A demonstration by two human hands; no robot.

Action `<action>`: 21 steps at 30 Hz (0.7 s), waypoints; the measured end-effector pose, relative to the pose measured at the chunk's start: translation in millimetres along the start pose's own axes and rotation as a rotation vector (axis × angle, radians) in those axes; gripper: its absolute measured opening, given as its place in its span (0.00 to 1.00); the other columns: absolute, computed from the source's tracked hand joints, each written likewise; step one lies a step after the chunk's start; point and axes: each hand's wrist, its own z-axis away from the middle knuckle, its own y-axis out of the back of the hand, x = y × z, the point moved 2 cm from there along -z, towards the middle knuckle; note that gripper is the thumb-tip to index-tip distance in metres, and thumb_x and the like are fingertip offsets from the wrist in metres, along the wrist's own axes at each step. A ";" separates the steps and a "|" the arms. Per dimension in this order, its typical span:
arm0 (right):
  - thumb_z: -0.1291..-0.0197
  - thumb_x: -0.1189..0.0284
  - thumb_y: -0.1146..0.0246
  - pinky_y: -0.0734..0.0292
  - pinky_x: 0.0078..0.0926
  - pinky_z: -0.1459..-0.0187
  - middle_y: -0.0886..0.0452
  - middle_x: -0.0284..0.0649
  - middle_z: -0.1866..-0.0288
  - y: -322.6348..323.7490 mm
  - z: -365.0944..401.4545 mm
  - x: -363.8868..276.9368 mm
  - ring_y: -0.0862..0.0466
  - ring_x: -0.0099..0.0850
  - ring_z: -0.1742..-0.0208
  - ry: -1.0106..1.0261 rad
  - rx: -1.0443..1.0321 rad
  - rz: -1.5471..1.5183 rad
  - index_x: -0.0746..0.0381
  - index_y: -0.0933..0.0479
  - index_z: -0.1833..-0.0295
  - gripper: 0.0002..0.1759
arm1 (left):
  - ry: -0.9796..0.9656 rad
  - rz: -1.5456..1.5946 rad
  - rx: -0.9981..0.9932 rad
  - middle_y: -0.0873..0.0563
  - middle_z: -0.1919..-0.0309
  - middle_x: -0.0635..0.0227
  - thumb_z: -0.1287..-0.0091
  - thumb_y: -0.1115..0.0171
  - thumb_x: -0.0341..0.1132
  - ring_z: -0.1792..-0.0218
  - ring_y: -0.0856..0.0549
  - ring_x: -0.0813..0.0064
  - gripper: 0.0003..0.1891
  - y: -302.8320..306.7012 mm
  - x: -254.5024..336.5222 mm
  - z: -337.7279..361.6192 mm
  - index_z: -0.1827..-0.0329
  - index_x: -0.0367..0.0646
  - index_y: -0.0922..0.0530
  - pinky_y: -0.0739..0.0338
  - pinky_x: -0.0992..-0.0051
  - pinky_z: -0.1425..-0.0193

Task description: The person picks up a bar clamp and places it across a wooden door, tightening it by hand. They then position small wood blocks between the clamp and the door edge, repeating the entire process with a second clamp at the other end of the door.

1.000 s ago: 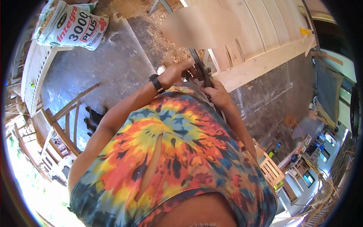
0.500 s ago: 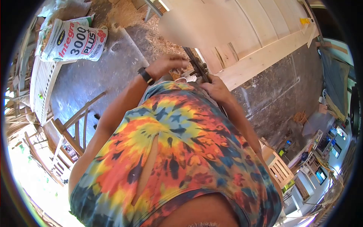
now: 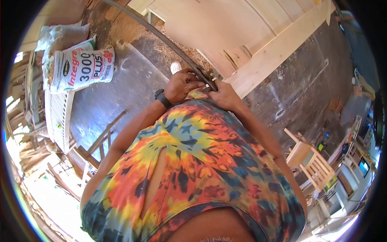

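A long dark metal bar clamp [image 3: 172, 45] slants from the upper left down to my waist, its near end with small fittings between my hands. My right hand [image 3: 226, 97] is closed around that near end. My left hand [image 3: 180, 87], with a black watch at the wrist, has its fingers curled against the fittings from the other side. Exactly what those fingertips grip is partly hidden. Just beyond the clamp lies a large panel of pale wooden boards [image 3: 278, 18], edged by a wide plank [image 3: 274, 52]. Part of the panel is blurred.
A white printed feed bag [image 3: 84, 68] sits at the left on a white slatted piece [image 3: 60, 117]. Wood shavings cover the dark floor [image 3: 133, 80] near the panel. A white perforated object [image 3: 175, 67] shows beyond my left hand. A wooden chair [image 3: 318, 169] stands at the right.
My left hand has come in from the left and closed at the clamp's near end. The clamp's far end has swung left, showing more of the bar. My right hand has stayed on it.
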 end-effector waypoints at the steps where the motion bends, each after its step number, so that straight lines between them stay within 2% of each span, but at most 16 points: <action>1: 0.44 0.60 0.37 0.23 0.45 0.53 0.18 0.65 0.61 -2.1 -3.8 1.9 0.16 0.57 0.56 0.019 -0.017 -0.001 0.73 0.22 0.57 0.23 | -0.043 -0.045 -0.041 0.14 0.64 0.53 0.40 0.28 0.41 0.55 0.16 0.57 0.14 2.2 -0.3 -3.7 0.63 0.38 0.13 0.22 0.63 0.55; 3: 0.45 0.61 0.37 0.23 0.46 0.53 0.18 0.66 0.61 -1.1 -8.1 -1.4 0.17 0.58 0.56 0.030 -0.018 -0.002 0.73 0.22 0.57 0.23 | -0.101 -0.083 -0.089 0.15 0.65 0.52 0.41 0.27 0.42 0.58 0.15 0.57 0.16 8.4 4.2 -13.3 0.63 0.36 0.14 0.23 0.64 0.57; 5: 0.46 0.60 0.38 0.24 0.46 0.52 0.18 0.66 0.61 -3.0 -7.4 -13.4 0.17 0.58 0.55 0.027 -0.007 0.017 0.73 0.22 0.57 0.24 | 0.470 0.098 -0.091 0.14 0.70 0.53 0.40 0.28 0.46 0.65 0.15 0.51 0.17 23.3 13.1 -15.0 0.65 0.37 0.14 0.21 0.60 0.60; 6: 0.46 0.60 0.38 0.24 0.46 0.52 0.18 0.66 0.61 -3.3 -10.2 -16.6 0.17 0.58 0.55 0.026 0.005 0.017 0.73 0.22 0.57 0.24 | 0.459 0.097 -0.096 0.14 0.70 0.53 0.40 0.28 0.46 0.65 0.15 0.51 0.17 37.1 18.9 -20.2 0.65 0.37 0.14 0.21 0.60 0.60; 8: 0.46 0.59 0.38 0.24 0.46 0.53 0.18 0.66 0.60 -6.6 -19.3 -23.2 0.17 0.58 0.55 0.050 0.018 0.015 0.73 0.22 0.58 0.24 | 0.361 -0.391 -0.398 0.16 0.73 0.52 0.40 0.30 0.47 0.72 0.16 0.52 0.18 69.1 27.8 -30.2 0.68 0.38 0.17 0.22 0.60 0.65; 9: 0.46 0.59 0.38 0.24 0.46 0.53 0.18 0.66 0.60 -8.0 -26.0 -28.2 0.17 0.58 0.55 0.054 0.030 0.012 0.73 0.22 0.58 0.24 | 0.351 -0.399 -0.399 0.16 0.73 0.52 0.40 0.30 0.47 0.72 0.16 0.52 0.18 83.9 34.9 -35.4 0.68 0.38 0.17 0.22 0.60 0.65; 11: 0.46 0.59 0.37 0.24 0.46 0.53 0.18 0.65 0.60 -10.8 -37.7 -38.7 0.17 0.57 0.55 0.031 0.033 0.029 0.73 0.22 0.56 0.24 | 0.110 -0.395 -0.061 0.18 0.77 0.51 0.39 0.31 0.48 0.72 0.16 0.53 0.19 107.7 52.1 -49.3 0.74 0.39 0.20 0.24 0.59 0.67; 12: 0.46 0.59 0.37 0.24 0.46 0.53 0.18 0.65 0.60 -10.1 -44.4 -48.3 0.17 0.57 0.55 0.039 0.049 0.025 0.73 0.22 0.56 0.24 | -0.167 -0.395 0.102 0.18 0.76 0.54 0.36 0.33 0.51 0.74 0.18 0.49 0.22 112.0 53.7 -66.0 0.72 0.39 0.23 0.27 0.54 0.70; 13: 0.45 0.60 0.37 0.24 0.46 0.53 0.18 0.64 0.60 -10.2 -49.7 -58.6 0.17 0.57 0.55 0.023 0.051 0.020 0.72 0.23 0.56 0.24 | -0.185 -0.402 0.098 0.18 0.76 0.54 0.36 0.33 0.51 0.74 0.18 0.49 0.22 111.9 40.1 -80.7 0.72 0.39 0.23 0.27 0.54 0.70; 15: 0.45 0.60 0.37 0.24 0.46 0.53 0.18 0.64 0.59 -14.0 -68.1 -78.1 0.17 0.57 0.56 0.002 0.080 0.011 0.72 0.23 0.55 0.23 | -0.314 -0.521 -0.139 0.16 0.73 0.53 0.33 0.38 0.51 0.72 0.17 0.48 0.21 105.6 4.7 -107.7 0.68 0.38 0.23 0.24 0.53 0.68; 16: 0.45 0.61 0.37 0.24 0.46 0.53 0.18 0.63 0.58 -18.0 -79.3 -82.9 0.17 0.57 0.55 0.023 0.092 0.009 0.72 0.23 0.55 0.23 | -0.340 -0.515 -0.143 0.16 0.73 0.53 0.33 0.38 0.51 0.72 0.17 0.48 0.21 111.5 -2.9 -122.4 0.68 0.38 0.23 0.24 0.53 0.68; 18: 0.44 0.61 0.36 0.24 0.46 0.53 0.18 0.63 0.58 -20.1 -92.3 -93.8 0.18 0.58 0.54 0.016 0.113 0.011 0.71 0.23 0.54 0.22 | -0.147 -0.564 -0.651 0.15 0.72 0.51 0.31 0.41 0.47 0.69 0.15 0.49 0.18 110.9 -21.5 -138.9 0.67 0.38 0.22 0.21 0.53 0.66; 21: 0.44 0.62 0.37 0.25 0.46 0.51 0.18 0.63 0.56 -26.4 -114.1 -116.8 0.18 0.58 0.51 -0.014 0.125 -0.035 0.70 0.22 0.52 0.22 | -0.154 -0.559 -0.584 0.15 0.73 0.47 0.32 0.42 0.43 0.67 0.14 0.48 0.15 134.6 -38.4 -148.0 0.66 0.37 0.21 0.20 0.52 0.64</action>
